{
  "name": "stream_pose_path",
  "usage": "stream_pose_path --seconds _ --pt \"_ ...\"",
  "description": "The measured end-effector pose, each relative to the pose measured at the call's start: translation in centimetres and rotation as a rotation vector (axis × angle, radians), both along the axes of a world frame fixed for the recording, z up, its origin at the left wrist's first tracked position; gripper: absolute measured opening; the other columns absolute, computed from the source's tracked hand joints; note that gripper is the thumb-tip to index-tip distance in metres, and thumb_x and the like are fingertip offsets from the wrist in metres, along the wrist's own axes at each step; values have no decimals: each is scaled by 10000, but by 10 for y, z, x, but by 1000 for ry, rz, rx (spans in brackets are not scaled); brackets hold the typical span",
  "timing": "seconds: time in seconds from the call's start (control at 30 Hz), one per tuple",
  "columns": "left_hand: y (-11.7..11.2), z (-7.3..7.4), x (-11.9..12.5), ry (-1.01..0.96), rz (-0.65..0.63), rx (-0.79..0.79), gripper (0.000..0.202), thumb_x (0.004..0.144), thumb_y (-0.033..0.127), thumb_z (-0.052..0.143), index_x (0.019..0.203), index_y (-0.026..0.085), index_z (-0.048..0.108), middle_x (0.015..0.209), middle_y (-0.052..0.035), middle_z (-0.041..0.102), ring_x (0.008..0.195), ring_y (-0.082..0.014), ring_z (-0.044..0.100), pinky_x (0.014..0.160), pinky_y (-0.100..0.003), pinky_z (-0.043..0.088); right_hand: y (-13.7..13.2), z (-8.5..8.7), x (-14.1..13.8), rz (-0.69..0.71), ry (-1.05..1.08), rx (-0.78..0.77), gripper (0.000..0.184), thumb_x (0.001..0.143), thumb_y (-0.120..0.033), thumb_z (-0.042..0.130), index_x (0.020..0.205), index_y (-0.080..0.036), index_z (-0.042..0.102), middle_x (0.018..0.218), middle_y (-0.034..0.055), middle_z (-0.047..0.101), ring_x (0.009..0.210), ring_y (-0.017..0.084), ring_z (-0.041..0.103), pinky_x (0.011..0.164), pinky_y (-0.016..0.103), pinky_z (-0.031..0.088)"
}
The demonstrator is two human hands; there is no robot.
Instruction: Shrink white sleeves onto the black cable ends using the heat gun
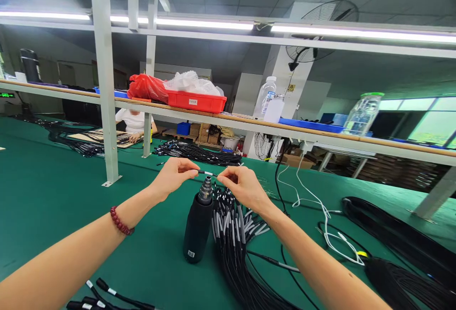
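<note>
My left hand (pixel 174 177) and my right hand (pixel 242 189) pinch a short black cable with a white-banded end (pixel 206 173) between their fingertips. The cable is held just above a black cylindrical holder (pixel 198 229), which stands upright on the mat and has a ribbed metal connector (pixel 205 190) on top. Right of the holder and below my right hand lies a bundle of black cables with grey ends (pixel 231 234). A red beaded bracelet (pixel 120 220) circles my left wrist.
The green bench mat (pixel 71 215) carries more black cable coils, a white cable (pixel 320 220) and a few loose cables at the bottom edge. A shelf rail (pixel 249 122) crosses behind, holding a red crate (pixel 196 101). A co-worker (pixel 133 122) handles cables beyond it.
</note>
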State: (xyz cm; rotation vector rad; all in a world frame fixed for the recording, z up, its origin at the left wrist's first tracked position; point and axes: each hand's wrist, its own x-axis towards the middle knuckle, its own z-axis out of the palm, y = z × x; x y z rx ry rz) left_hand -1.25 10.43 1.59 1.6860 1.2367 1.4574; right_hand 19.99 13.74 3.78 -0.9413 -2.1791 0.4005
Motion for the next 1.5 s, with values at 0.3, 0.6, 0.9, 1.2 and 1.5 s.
stream_pose_path --seconds 0.3,0.6,0.9,1.2,1.5 --pt "-2 -3 3 127 43 62 359 847 461 557 603 197 535 542 25 527 567 -146 491 562 -262 352 -7 0 1 19 -40 9 359 899 -356 486 655 -156 658 544 -24 507 509 110 370 543 254 268" --pt "-3 -11 -9 1 154 -5 370 867 436 532 1146 197 492 847 -19 620 866 -204 590 815 -344 449 45 -31 30 -234 120 -68 414 914 -439 446 863 -127 713 712 36 629 672 162 545 623 262 388" --pt "-29 -133 -48 82 46 -302 448 626 385 740 997 191 580 829 -25 637 772 -219 618 743 -365 511 44 -169 102 -538 143 -305 105 647 -210 652 738 -169 617 738 69 690 736 240 681 705 351 535" --pt "-20 -192 15 -22 -3 -196 947 552 339 876 1366 205 411 1373 -156 559 1299 -330 502 1119 -455 359 3 -199 83 -386 260 -292 308 711 -312 574 977 -180 655 1022 120 705 949 276 673 805 404 554" --pt "-14 -228 50 -118 114 -252 820 622 394 837 1333 187 484 1277 -126 648 1241 -327 554 1051 -431 430 -53 -224 56 -182 270 -362 263 834 -342 547 980 -173 684 985 99 710 918 251 679 819 370 556"
